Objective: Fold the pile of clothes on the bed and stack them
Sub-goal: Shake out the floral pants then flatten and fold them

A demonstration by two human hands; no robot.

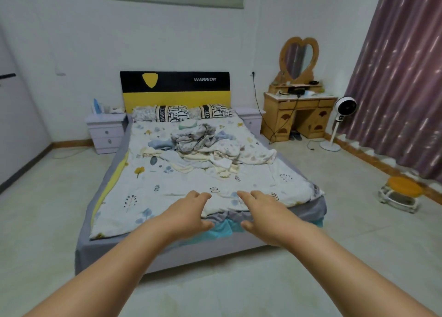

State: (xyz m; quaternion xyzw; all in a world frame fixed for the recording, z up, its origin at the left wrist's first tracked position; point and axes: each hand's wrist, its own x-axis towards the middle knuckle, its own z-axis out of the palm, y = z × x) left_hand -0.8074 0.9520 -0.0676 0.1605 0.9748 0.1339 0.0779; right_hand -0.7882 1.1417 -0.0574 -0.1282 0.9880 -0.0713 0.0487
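Head view: both arms stretched toward foot of bed (153, 264); left hand (189, 212) and right hand (260, 212) side by side above floral sheet's (167, 192) near edge, fingers spread and relaxed, each grip released, grasping nothing; pile of clothes (203, 146) heaped unfolded mid-bed, well beyond hands; two pillows (181, 113) against yellow-black headboard (174, 90); wooden dressing table (296, 115) right of bed.
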